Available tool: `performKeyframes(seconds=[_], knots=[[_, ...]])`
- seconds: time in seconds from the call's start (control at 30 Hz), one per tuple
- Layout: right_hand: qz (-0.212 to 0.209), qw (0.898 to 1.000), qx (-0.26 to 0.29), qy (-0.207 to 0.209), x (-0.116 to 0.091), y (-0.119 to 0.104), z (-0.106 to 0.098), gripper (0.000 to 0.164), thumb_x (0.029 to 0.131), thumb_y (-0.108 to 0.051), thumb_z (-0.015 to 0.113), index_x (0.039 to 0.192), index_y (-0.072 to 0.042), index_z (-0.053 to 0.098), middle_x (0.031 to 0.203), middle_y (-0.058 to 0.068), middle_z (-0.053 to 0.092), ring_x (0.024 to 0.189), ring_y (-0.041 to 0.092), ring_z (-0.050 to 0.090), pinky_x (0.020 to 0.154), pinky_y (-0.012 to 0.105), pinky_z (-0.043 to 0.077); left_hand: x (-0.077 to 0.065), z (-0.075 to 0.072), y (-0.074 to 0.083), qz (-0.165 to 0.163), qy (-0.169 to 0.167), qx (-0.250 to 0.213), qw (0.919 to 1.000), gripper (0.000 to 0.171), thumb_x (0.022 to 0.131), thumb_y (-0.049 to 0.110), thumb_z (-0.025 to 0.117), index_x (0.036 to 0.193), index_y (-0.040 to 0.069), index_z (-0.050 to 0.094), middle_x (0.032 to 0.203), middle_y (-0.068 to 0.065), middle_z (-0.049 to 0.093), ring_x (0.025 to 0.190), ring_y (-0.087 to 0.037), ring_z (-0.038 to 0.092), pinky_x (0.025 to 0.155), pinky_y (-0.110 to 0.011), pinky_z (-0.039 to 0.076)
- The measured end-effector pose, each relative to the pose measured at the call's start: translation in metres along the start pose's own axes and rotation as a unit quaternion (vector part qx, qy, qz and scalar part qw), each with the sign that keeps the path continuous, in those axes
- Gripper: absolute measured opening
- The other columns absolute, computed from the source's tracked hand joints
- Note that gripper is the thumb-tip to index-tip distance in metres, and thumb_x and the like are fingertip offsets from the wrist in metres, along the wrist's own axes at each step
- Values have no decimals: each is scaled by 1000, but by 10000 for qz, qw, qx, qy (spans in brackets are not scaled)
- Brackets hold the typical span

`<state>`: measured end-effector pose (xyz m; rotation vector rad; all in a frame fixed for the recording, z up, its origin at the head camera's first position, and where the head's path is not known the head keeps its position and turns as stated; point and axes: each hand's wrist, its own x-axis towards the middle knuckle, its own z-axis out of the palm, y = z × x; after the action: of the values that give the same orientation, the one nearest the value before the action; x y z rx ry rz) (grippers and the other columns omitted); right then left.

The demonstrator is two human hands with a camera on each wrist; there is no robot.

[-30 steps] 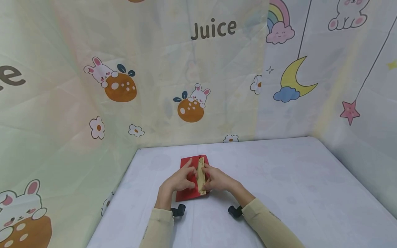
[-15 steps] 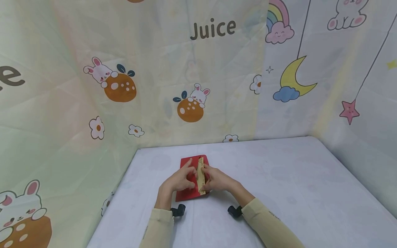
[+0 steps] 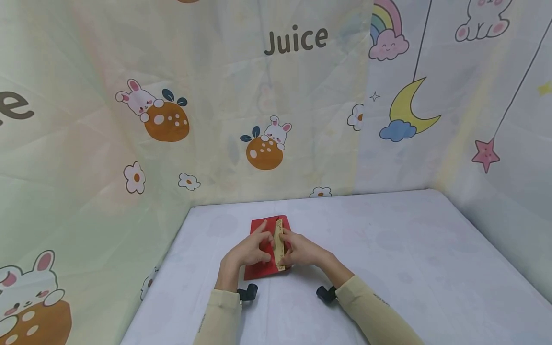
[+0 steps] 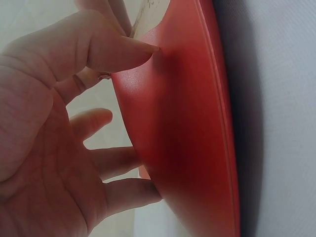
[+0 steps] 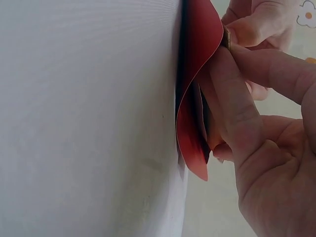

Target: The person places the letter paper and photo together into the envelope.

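Observation:
A flat red cover (image 3: 258,272), folder-like, lies on the table, a pale gold patterned strip (image 3: 279,247) running lengthwise over it. My left hand (image 3: 247,251) is over its left part. The left wrist view has the thumb pressed to the bulging red surface (image 4: 182,123) near the strip, with several fairly straight fingers reaching its far edge. From the other side, my right hand (image 3: 306,250) grips the strip along its right edge with thumb and fingers. Dark and red layers show under the curved red edge (image 5: 197,29) in the right wrist view. Some right fingertips are hidden there.
The table (image 3: 379,258) is covered in a white cloth. Behind it and at both sides hang printed curtains (image 3: 224,96) with rabbits, flowers and a moon. Each wrist carries a small black camera (image 3: 247,292).
The hands keep nearly the same pose. The gold strip tilts very slightly to the left.

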<state>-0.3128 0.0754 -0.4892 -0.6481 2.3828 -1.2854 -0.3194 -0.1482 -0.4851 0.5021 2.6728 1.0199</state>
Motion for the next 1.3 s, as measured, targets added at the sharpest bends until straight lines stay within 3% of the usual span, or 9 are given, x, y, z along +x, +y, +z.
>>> performKeyframes(seconds=[0.33,0.43,0.6,0.83,1.3], knots=[[-58,9999,-45,-98,-1,0,1,89,84,-8,85,159,-4,38,173,10,23,74,17,65,73,30,62,0,1,-2,-40,41,20,10000,32,80,17,86,97,34,65,176,-3,16,140,-36,41,93,-45,60],[-91,9998,-159,-73,-1,-1,1,86,83,-10,86,157,-4,42,169,11,32,79,17,65,74,30,61,0,1,-1,-23,36,36,10000,32,80,17,86,98,34,65,176,-4,16,140,-36,41,94,-45,60],[-92,9993,-350,-17,-1,-2,1,84,82,-15,88,154,-4,46,148,13,55,91,18,63,76,29,61,0,0,0,-4,45,69,10000,32,79,17,86,99,32,65,176,-4,17,140,-36,41,94,-45,60],[-75,9997,-213,-23,0,-1,2,85,81,-17,89,154,-7,47,137,10,60,103,20,61,80,32,63,-1,-1,0,27,12,53,10000,31,80,17,85,99,30,66,175,-5,17,139,-37,43,95,-47,59],[-346,9987,-326,-185,2,3,2,68,82,-16,89,142,-11,58,117,3,64,84,15,66,74,29,62,-1,0,0,46,25,-10,10000,32,79,15,86,98,31,65,175,-5,18,143,-38,40,94,-46,60]])
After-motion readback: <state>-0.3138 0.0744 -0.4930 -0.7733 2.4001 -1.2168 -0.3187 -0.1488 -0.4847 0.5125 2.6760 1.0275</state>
